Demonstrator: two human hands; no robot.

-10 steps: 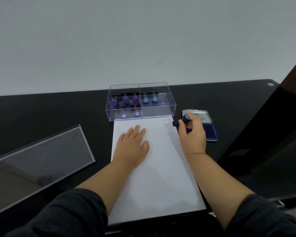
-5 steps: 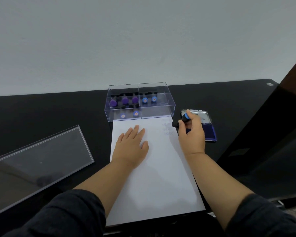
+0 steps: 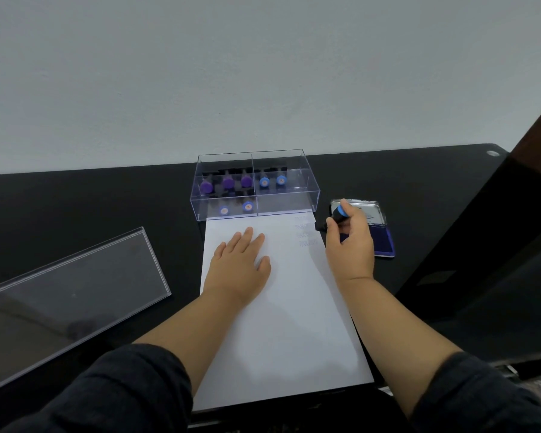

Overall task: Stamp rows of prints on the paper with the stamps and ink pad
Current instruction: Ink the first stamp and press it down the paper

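Left hand (image 3: 238,264) flat, pinning paper (image 3: 281,323). Right hand (image 3: 350,242) gripping stamp (image 3: 336,215) off right edge. Advised: ink squarely on ink pad (image 3: 383,242), press plumb below prints (image 3: 306,234).

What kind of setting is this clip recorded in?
Probably a desk at home or in an office: a glossy black table against a plain pale wall, holding a sheet of paper, an ink pad and a clear stamp box.

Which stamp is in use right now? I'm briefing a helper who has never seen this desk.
Start at the white paper on the black desk, then go to its far right corner, beside the ink pad. There the right hand holds a stamp tilted. It has a blue cap and black body, and it alone is outside the clear box.
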